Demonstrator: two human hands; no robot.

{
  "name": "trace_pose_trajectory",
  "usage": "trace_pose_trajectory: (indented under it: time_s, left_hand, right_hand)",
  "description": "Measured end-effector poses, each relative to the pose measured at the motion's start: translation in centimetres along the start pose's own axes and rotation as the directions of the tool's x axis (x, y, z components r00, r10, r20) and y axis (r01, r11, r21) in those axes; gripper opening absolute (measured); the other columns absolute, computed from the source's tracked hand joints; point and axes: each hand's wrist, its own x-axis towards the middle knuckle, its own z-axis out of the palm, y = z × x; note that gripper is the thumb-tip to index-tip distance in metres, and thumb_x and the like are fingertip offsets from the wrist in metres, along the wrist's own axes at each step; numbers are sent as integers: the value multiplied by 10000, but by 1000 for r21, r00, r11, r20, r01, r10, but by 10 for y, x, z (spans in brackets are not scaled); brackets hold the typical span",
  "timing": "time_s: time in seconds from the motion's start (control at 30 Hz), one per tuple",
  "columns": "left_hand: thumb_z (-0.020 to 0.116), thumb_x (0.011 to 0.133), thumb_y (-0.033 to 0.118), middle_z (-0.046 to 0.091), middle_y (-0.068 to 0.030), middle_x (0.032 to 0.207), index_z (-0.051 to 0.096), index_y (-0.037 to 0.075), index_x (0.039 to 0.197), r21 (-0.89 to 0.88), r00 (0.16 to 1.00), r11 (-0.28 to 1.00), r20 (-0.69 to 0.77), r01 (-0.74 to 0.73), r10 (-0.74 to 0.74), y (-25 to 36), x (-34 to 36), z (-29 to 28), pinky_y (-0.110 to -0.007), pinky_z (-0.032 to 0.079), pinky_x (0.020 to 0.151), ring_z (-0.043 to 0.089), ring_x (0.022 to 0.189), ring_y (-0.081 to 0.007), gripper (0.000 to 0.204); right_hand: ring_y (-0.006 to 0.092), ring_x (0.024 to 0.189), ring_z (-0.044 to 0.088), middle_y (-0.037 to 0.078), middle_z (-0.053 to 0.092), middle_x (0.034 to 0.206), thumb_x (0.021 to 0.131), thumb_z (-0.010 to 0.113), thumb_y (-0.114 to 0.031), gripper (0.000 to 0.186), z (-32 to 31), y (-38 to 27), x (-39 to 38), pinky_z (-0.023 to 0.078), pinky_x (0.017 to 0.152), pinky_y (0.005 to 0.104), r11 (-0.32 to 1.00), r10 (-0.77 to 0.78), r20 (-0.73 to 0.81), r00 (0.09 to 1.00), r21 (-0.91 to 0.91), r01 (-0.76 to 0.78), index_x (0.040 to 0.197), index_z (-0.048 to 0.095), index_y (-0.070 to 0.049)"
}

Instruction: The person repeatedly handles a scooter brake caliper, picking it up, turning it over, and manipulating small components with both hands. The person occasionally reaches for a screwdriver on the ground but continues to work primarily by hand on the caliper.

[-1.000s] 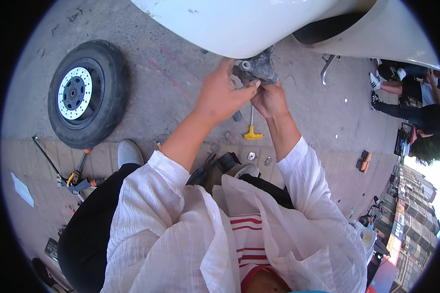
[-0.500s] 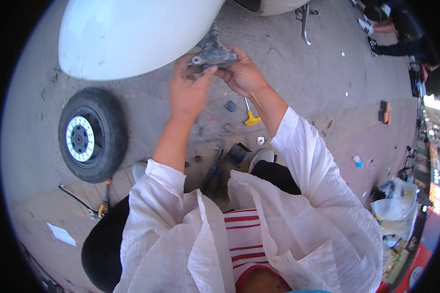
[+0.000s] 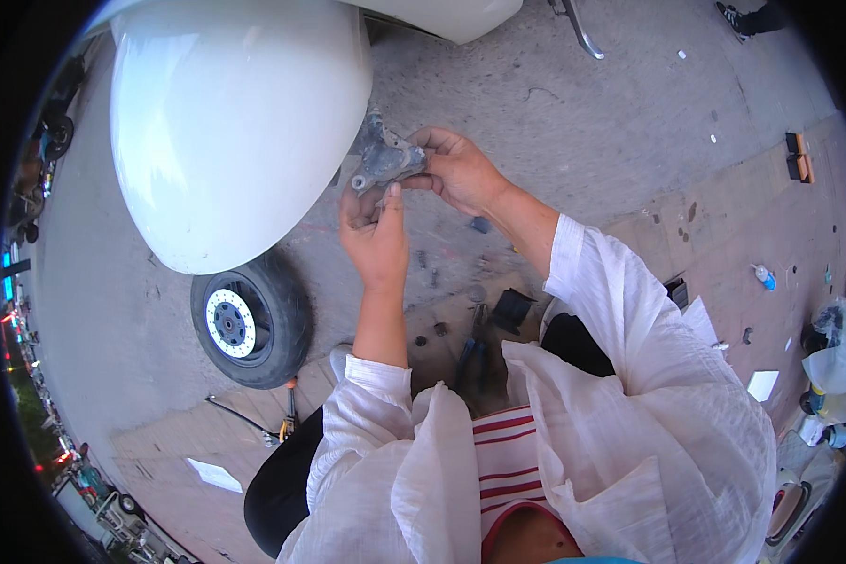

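Observation:
A grimy grey metal part that looks like a brake caliper (image 3: 388, 162) hangs beside the rounded white fender (image 3: 235, 141) of a vehicle. My left hand (image 3: 376, 235) pinches its lower left end, thumb up and fingers partly behind it. From the right, my right hand (image 3: 461, 171) grips the other end, its fingertips tucked around the edge. How the part is joined to the vehicle is hidden by the fender. Left of my left forearm, a loose wheel with a black tyre (image 3: 293, 324) and a silver brake disc (image 3: 230, 323) stands partly under the fender.
Near my feet lie blue-handled pliers (image 3: 471, 357) and a black block (image 3: 511, 310). A tool with an orange handle (image 3: 289, 399) is by the wheel, white paper (image 3: 214, 474) below it. Rightward are a small bottle (image 3: 764, 276), an orange-and-black object (image 3: 799, 158) and a plastic bag (image 3: 837, 352).
My view has swung, so the fender fills more of the upper left and the wheel sits farther right. Both hands still hold the caliper. The yellow-handled tool is now mostly hidden behind my right forearm.

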Motion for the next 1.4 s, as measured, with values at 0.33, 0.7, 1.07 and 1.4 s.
trace_pose_trajectory:
  time_s: [0.33,0.7,1.07,1.4]
  left_hand:
    - [665,842,-15,654,-159,1069,399,-24,1275,15,996,998,63,59,-60,2,3,-11,-211,451,718,593,841,-95,508]
    - [668,779,-57,609,-139,1028,381,-16,1254,81,993,994,84,78,-85,13,-2,-24,-186,417,570,517,651,-53,557]
    - [685,775,-35,582,-106,1105,509,-47,1189,202,995,979,97,8,-28,16,13,-16,-162,389,510,487,614,-28,450]
    - [708,795,-25,560,-125,1191,510,-51,1206,21,998,999,52,31,-33,6,14,-11,-205,485,690,587,891,-114,457]
  right_hand:
    - [213,1004,638,110,608,1076,926,493,9,167,-1,-2,-1,550,913,365,999,13,42,999,-47,-11,1081,553,12]
    - [203,992,635,95,589,1071,929,453,39,161,6,-1,1,572,889,357,999,27,15,1000,-38,-26,1051,553,5]
    - [218,1007,632,99,585,1086,926,442,50,186,1,0,3,572,889,375,997,24,-37,999,-71,-26,1073,546,0]
    - [210,978,654,85,623,1052,942,486,17,129,-3,-2,6,588,854,366,994,45,10,999,-96,-44,1048,548,-22]
